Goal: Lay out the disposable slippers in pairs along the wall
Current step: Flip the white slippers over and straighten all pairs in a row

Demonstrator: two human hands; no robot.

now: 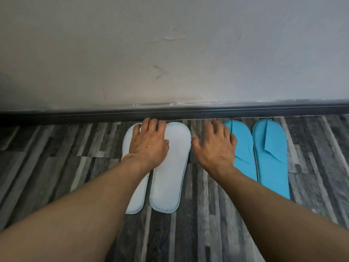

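Observation:
Two white disposable slippers lie side by side on the floor, toes at the skirting board: the left white slipper (136,199) is partly under my arm, the right white slipper (170,174) is mostly in view. My left hand (149,142) rests flat on their toe ends, fingers spread. To the right lies a blue pair: the left blue slipper (243,152) and the right blue slipper (272,157), also toes to the wall. My right hand (215,144) is spread flat, on the floor gap and the edge of the left blue slipper.
A dark skirting board (75,115) runs along the foot of a pale wall (170,53). The floor (47,157) has grey wood-pattern planks on both sides of the slippers and in front of them.

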